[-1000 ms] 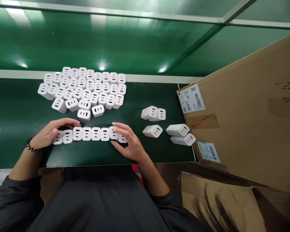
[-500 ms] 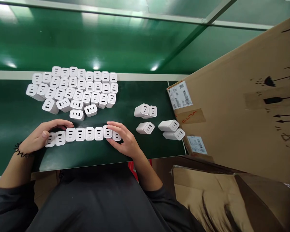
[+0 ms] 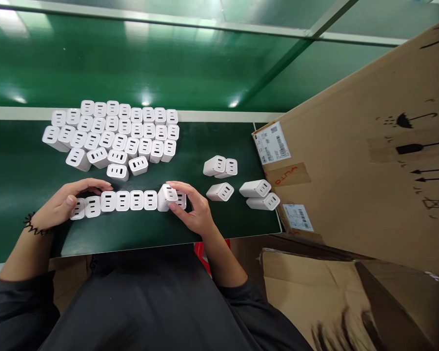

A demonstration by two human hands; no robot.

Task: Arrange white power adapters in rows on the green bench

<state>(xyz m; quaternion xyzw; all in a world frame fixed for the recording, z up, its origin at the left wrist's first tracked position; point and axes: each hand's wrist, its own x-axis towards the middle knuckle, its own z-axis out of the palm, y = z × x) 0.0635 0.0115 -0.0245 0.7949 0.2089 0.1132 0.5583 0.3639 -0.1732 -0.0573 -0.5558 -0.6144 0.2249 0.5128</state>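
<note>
A row of several white charger blocks (image 3: 122, 201) stands on the dark green table (image 3: 18, 170) in front of me. My left hand (image 3: 64, 202) curls over the row's left end, fingers resting on the leftmost blocks. At the right end my right hand (image 3: 190, 209) pinches one white block (image 3: 167, 196), which is tilted and lifted slightly out of line. Behind the row stands a packed cluster of several white blocks (image 3: 113, 136).
Several loose white blocks (image 3: 241, 187) lie on their sides at the right of the table. A large cardboard box (image 3: 351, 156) with labels stands at the right edge, another open carton (image 3: 314, 292) below it. A glossy green surface lies beyond the table's pale far edge.
My right hand has tipped and raised the block at the row's right end. The left hand has stayed on the left end.
</note>
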